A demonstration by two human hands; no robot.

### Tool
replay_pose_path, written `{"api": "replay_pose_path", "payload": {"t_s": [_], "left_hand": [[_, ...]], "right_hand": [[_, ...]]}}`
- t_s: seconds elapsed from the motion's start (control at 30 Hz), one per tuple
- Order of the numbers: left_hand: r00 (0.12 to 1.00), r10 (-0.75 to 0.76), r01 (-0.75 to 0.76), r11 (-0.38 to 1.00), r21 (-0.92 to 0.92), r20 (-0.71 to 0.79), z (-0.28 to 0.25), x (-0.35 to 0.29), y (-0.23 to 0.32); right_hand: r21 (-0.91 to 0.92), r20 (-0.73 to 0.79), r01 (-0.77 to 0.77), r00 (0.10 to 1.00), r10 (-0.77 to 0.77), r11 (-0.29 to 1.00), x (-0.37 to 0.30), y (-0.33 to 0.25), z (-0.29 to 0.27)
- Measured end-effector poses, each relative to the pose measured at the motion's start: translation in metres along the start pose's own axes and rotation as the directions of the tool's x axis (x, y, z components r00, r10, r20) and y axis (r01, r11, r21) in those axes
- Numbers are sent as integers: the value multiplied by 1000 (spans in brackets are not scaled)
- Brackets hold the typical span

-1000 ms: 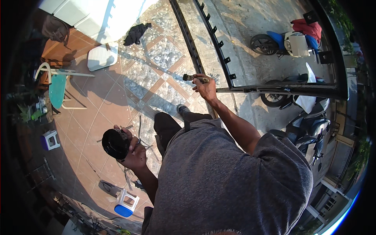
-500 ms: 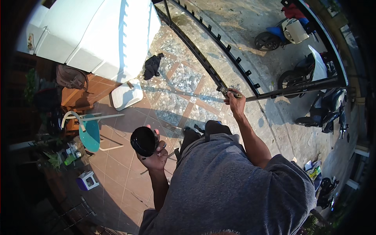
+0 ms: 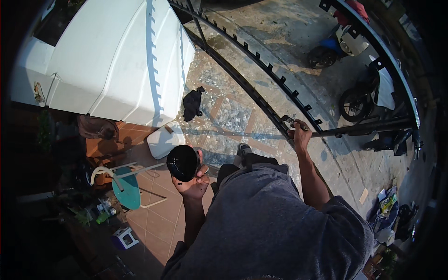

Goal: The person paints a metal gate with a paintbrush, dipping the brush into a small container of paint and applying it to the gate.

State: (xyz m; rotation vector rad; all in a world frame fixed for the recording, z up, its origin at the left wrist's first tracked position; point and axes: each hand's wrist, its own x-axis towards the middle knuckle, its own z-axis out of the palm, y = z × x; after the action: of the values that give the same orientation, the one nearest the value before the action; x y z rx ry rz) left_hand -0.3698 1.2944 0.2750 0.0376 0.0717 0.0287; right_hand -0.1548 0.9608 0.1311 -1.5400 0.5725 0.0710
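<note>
A round black bowl (image 3: 182, 163) with shiny dark liquid in it rests in my left hand (image 3: 192, 187), tilted toward me. The fingers curl up around its right side, and dark smudges mark the palm. My right hand (image 3: 301, 136) grips a small paintbrush (image 3: 290, 120) by its handle. The brush's head is at the near end of a long black metal rail (image 3: 252, 92), close to its surface; whether the bristles touch it I cannot tell. The rail belongs to a large black frame with small tabs along a second, curved bar (image 3: 269, 67).
A white ridged canopy (image 3: 102, 58) fills the upper left. Black cloth (image 3: 192, 103) and a white plastic stool (image 3: 158, 143) lie near it. At left stands a teal chair (image 3: 127, 192). Motorcycles (image 3: 322, 57) are parked beyond the frame. My shoe (image 3: 243, 149) stands on patterned paving.
The whole view has shifted, so most things sit lower and farther right. My right hand and the brush stay by the rail's near end. The bowl remains in my left hand.
</note>
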Motion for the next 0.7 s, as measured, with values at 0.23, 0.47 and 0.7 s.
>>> {"api": "replay_pose_path", "payload": {"t_s": [0.23, 0.47, 0.7], "left_hand": [[999, 35, -35, 999, -5, -19, -4, 41, 43], [996, -55, 54, 998, -13, -66, 1, 80, 110], [934, -345, 345, 938, -16, -90, 12, 113, 175]], "right_hand": [[77, -74, 3, 997, 3, 997, 2, -29, 50], [182, -375, 36, 926, 36, 983, -27, -10, 19], [317, -686, 167, 720, 104, 933, -110, 33, -7]]}}
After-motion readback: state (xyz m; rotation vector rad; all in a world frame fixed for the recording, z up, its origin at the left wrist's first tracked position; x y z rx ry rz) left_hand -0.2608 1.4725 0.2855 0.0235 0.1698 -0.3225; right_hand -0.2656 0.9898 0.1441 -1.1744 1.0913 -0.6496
